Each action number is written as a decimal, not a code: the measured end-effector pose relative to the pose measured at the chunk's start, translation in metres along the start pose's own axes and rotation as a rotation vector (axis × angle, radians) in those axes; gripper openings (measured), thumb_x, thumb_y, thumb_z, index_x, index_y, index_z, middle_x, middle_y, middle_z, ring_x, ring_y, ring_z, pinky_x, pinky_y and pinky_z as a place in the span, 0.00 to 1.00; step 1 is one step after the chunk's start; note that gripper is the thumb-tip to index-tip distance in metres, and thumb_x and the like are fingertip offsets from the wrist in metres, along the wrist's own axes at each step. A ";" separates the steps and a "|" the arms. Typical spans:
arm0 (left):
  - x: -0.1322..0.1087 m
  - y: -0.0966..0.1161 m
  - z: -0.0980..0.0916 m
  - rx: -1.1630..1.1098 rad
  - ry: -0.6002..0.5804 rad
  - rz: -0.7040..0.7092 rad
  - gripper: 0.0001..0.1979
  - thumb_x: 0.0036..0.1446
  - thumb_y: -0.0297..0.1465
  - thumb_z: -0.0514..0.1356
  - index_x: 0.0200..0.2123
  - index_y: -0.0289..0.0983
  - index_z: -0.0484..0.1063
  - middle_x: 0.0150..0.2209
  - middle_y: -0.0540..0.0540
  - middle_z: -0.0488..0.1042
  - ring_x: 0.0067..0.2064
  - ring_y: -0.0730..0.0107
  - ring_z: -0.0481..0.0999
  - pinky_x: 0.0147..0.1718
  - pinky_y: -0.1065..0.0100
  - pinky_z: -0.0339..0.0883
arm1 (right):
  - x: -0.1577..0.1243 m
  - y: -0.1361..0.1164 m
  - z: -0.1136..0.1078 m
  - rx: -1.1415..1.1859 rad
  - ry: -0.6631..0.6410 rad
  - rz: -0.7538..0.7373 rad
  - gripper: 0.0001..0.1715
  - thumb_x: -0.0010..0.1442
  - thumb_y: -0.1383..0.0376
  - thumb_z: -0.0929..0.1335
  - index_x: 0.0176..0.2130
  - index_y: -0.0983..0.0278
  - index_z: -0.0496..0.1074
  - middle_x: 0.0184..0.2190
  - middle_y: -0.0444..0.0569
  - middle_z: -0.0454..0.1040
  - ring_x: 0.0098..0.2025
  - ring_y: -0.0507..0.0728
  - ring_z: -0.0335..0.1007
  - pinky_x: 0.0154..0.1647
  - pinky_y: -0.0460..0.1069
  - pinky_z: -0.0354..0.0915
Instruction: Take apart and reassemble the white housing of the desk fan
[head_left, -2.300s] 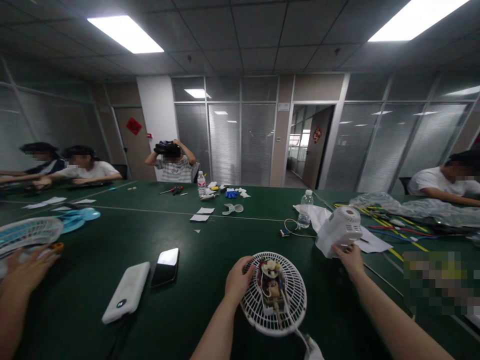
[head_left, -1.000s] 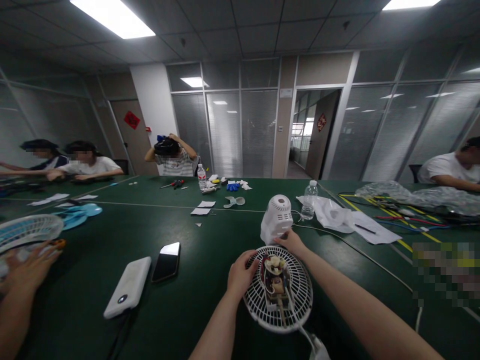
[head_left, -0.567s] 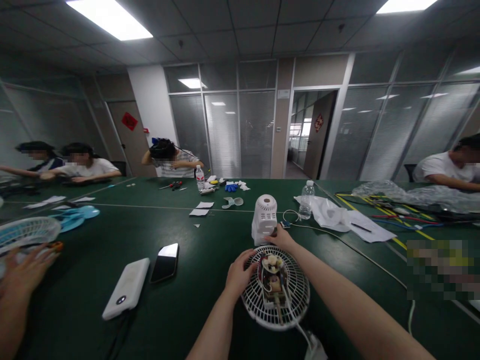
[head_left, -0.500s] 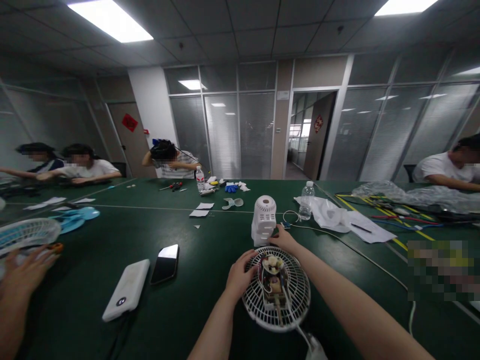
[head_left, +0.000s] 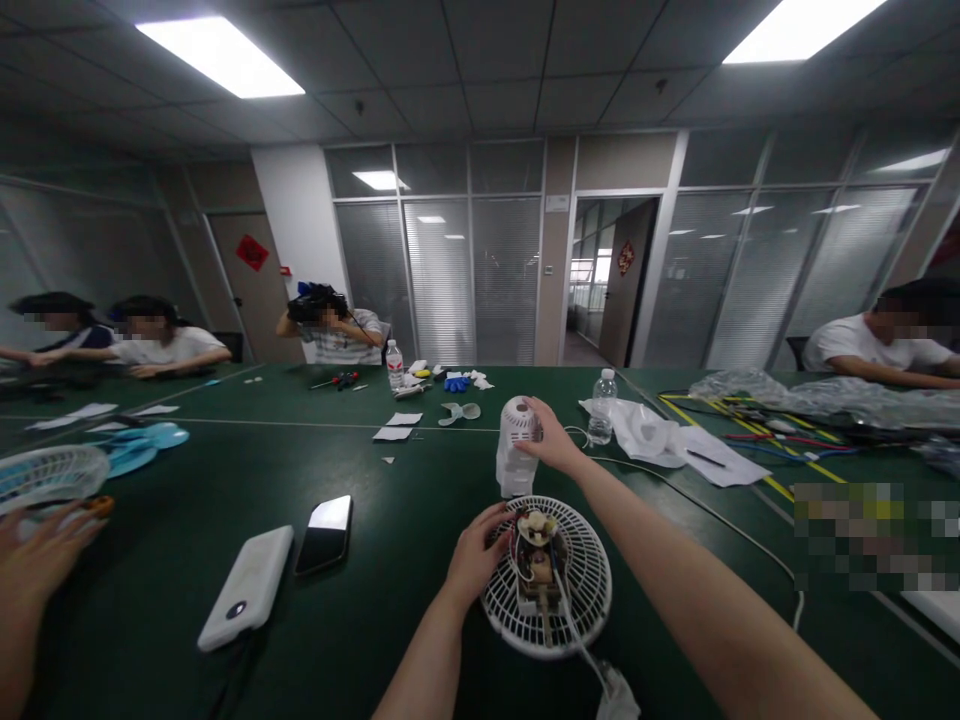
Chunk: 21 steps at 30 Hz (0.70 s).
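Observation:
A white round fan grille (head_left: 581, 590) lies flat on the green table (head_left: 390, 600) in front of me, with the bare motor and its wires (head_left: 534, 560) standing in its middle. My left hand (head_left: 474, 552) grips the grille's left rim. Just beyond it stands a white ribbed motor cover (head_left: 513, 448), upright on the table. My right hand (head_left: 547, 438) rests on the cover's upper right side, fingers curled around it.
A white power bank (head_left: 246, 585) and a black phone (head_left: 324, 534) lie to my left. A water bottle (head_left: 601, 406), white papers (head_left: 697, 450) and coloured wires (head_left: 757, 432) sit to the right. Another person's hand (head_left: 37, 545) and grille (head_left: 46, 472) are at far left. Several people sit around the table.
My right hand brought the white motor cover from the right side of the table and stood it just behind the grille, then slid up to its top. My left hand stayed on the grille.

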<state>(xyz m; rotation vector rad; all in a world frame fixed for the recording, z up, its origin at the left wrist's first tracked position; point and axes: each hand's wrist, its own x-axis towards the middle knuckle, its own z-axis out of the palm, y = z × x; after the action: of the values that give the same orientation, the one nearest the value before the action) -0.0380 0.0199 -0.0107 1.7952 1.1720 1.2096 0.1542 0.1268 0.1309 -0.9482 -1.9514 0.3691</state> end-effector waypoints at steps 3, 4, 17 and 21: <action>-0.001 0.001 0.001 -0.024 -0.016 0.043 0.15 0.56 0.39 0.60 0.46 0.44 0.77 0.58 0.45 0.69 0.59 0.57 0.68 0.61 0.51 0.57 | 0.005 -0.002 -0.004 -0.009 0.012 0.023 0.44 0.50 0.62 0.72 0.63 0.59 0.56 0.61 0.55 0.60 0.65 0.63 0.55 0.66 0.61 0.50; -0.001 0.001 0.001 -0.030 -0.020 0.047 0.15 0.56 0.38 0.60 0.47 0.44 0.77 0.58 0.45 0.70 0.59 0.57 0.67 0.62 0.51 0.56 | 0.006 -0.002 -0.006 -0.012 0.011 0.027 0.44 0.51 0.61 0.72 0.63 0.59 0.56 0.61 0.55 0.60 0.64 0.63 0.56 0.65 0.61 0.51; -0.017 0.015 -0.001 -0.048 -0.081 0.215 0.42 0.49 0.58 0.57 0.62 0.39 0.60 0.60 0.38 0.65 0.61 0.49 0.64 0.61 0.52 0.55 | -0.005 -0.005 -0.005 -0.004 -0.032 0.045 0.59 0.42 0.58 0.77 0.66 0.60 0.50 0.65 0.55 0.56 0.65 0.64 0.54 0.67 0.59 0.49; -0.022 0.029 0.001 0.087 -0.127 0.194 0.53 0.37 0.52 0.69 0.64 0.39 0.55 0.62 0.36 0.62 0.62 0.44 0.61 0.61 0.48 0.52 | -0.005 -0.005 -0.006 -0.008 0.018 0.072 0.57 0.46 0.57 0.75 0.67 0.59 0.48 0.65 0.55 0.56 0.65 0.64 0.54 0.66 0.60 0.50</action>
<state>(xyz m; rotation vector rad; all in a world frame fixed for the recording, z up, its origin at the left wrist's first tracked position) -0.0322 -0.0118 0.0070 2.0584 1.0109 1.1477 0.1582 0.1192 0.1345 -1.0258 -1.9080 0.3925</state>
